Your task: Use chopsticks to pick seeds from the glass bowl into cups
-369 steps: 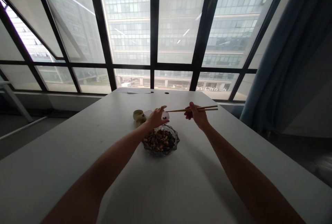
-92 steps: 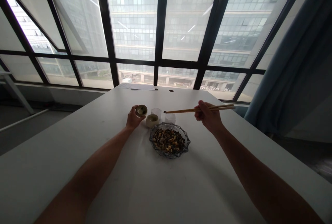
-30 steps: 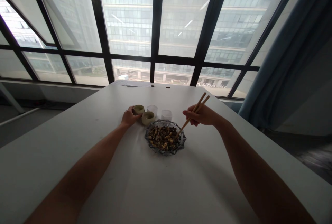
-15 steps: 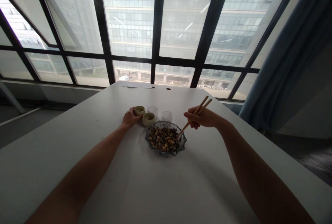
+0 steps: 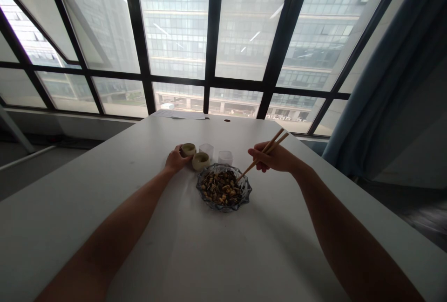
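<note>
1. Chopsticks point(image 5: 262, 154) gripped by right hand point(image 5: 271, 156), tips at seed mix point(image 5: 220, 189).
2. Mix contained in glass bowl point(image 5: 223, 208), placed between side edges of white surface point(image 5: 209, 255).
3. Far green cup point(image 5: 189, 148) clasped by left hand point(image 5: 176, 159).
4. Near green cup point(image 5: 200, 163), two clear cups point(image 5: 206, 150) point(image 5: 225, 157) set beyond bowl, toward far edge.

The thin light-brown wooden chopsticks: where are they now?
Right of centre in the head view, the right hand holds the chopsticks, tips inside the scalloped clear glass bowl of seeds.

Bare arms point(image 5: 122, 223) fwd, L hand point(image 5: 176, 159) part-curled, R hand point(image 5: 268, 156) in pinch, R wrist point(image 5: 298, 164) bent in
</note>
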`<state>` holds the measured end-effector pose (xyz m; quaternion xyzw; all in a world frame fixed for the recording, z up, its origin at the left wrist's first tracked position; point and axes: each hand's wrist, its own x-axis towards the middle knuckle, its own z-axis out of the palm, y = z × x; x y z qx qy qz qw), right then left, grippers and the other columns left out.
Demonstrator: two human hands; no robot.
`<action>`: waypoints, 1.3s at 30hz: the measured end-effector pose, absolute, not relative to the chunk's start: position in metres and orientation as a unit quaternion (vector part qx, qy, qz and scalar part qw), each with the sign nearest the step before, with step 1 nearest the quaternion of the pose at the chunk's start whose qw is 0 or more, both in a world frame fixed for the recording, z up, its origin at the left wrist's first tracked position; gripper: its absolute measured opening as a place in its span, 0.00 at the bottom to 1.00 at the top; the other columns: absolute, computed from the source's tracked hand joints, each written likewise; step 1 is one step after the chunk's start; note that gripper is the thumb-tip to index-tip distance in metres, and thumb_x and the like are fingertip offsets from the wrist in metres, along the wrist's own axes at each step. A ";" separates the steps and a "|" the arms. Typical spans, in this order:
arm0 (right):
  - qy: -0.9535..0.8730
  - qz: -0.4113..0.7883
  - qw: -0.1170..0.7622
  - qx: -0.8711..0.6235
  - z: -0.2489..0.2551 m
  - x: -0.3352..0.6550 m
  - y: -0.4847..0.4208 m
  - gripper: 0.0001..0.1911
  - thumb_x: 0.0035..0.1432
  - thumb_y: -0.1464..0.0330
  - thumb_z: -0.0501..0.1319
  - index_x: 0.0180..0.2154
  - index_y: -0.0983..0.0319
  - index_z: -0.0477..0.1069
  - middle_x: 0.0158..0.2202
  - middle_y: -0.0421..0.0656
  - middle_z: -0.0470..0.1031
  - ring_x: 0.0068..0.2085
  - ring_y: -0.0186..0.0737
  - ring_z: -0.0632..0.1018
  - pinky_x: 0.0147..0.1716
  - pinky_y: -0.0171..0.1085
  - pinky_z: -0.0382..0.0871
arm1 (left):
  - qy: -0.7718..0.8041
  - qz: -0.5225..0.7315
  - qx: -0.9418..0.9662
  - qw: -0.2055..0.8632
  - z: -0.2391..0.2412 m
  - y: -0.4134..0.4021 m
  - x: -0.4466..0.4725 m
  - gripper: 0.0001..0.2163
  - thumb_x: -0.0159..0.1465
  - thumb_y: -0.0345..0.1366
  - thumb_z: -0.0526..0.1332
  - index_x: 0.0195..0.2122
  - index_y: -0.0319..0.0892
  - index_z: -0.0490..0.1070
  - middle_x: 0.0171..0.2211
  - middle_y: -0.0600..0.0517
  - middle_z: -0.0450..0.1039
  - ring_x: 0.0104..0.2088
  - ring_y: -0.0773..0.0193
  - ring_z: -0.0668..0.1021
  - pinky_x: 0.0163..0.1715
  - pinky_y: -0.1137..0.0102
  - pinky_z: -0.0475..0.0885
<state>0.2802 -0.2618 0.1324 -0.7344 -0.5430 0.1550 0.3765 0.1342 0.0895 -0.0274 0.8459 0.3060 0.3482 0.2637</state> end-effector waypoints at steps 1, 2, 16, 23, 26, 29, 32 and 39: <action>-0.543 0.157 0.367 -0.739 0.133 0.280 -0.262 0.30 0.56 0.42 0.63 0.24 0.63 0.72 0.19 0.44 0.77 0.18 0.35 0.76 0.17 0.32 0.69 | 0.307 0.346 0.847 0.262 -0.027 0.089 0.134 0.33 0.54 0.49 0.71 0.58 0.39 0.68 0.49 0.38 0.78 0.48 0.47 0.80 0.48 0.59 0.75; -0.542 0.157 0.358 -0.744 0.133 0.279 -0.262 0.29 0.56 0.42 0.64 0.23 0.62 0.72 0.19 0.44 0.77 0.18 0.35 0.76 0.17 0.32 0.69 | 0.307 0.345 0.848 0.260 -0.027 0.089 0.134 0.33 0.54 0.49 0.71 0.58 0.39 0.68 0.49 0.38 0.78 0.48 0.47 0.80 0.48 0.59 0.75; -0.544 0.212 0.298 -0.755 0.139 0.268 -0.260 0.26 0.55 0.46 0.67 0.24 0.63 0.73 0.21 0.42 0.77 0.21 0.34 0.77 0.20 0.31 0.71 | 0.318 0.331 0.851 0.255 -0.025 0.088 0.134 0.33 0.55 0.48 0.71 0.59 0.40 0.67 0.49 0.40 0.78 0.49 0.49 0.80 0.49 0.60 0.74; -0.545 0.203 0.325 -0.746 0.136 0.278 -0.262 0.28 0.55 0.44 0.65 0.26 0.63 0.73 0.21 0.44 0.78 0.21 0.35 0.78 0.20 0.32 0.72 | 0.313 0.331 0.853 0.255 -0.025 0.088 0.134 0.34 0.55 0.48 0.71 0.59 0.38 0.67 0.50 0.39 0.78 0.49 0.48 0.80 0.49 0.59 0.75; -0.534 0.193 0.385 -0.728 0.134 0.287 -0.264 0.29 0.54 0.43 0.65 0.26 0.64 0.73 0.21 0.45 0.78 0.20 0.36 0.77 0.19 0.33 0.71 | 0.312 0.334 0.851 0.258 -0.026 0.089 0.134 0.34 0.55 0.48 0.71 0.60 0.38 0.67 0.51 0.38 0.78 0.50 0.48 0.80 0.50 0.59 0.75; -0.508 0.190 0.458 -0.705 0.131 0.296 -0.264 0.29 0.51 0.42 0.67 0.26 0.64 0.74 0.19 0.45 0.77 0.18 0.35 0.76 0.17 0.32 0.70 | 0.312 0.340 0.848 0.263 -0.026 0.089 0.135 0.36 0.54 0.48 0.71 0.61 0.37 0.66 0.52 0.37 0.77 0.51 0.47 0.80 0.50 0.59 0.75; -0.473 0.196 0.524 -0.680 0.125 0.306 -0.263 0.29 0.48 0.43 0.70 0.25 0.64 0.74 0.18 0.44 0.76 0.16 0.35 0.75 0.14 0.31 0.67 | 0.306 0.354 0.844 0.261 -0.026 0.090 0.135 0.36 0.53 0.47 0.72 0.59 0.37 0.67 0.51 0.37 0.77 0.51 0.47 0.80 0.51 0.60 0.75; -0.425 0.212 0.615 -0.629 0.113 0.323 -0.260 0.27 0.44 0.45 0.74 0.25 0.64 0.76 0.15 0.43 0.75 0.14 0.33 0.72 0.11 0.30 0.65 | 0.319 0.409 0.804 0.291 -0.023 0.088 0.132 0.32 0.48 0.46 0.75 0.53 0.41 0.71 0.45 0.43 0.80 0.45 0.50 0.82 0.46 0.61 0.77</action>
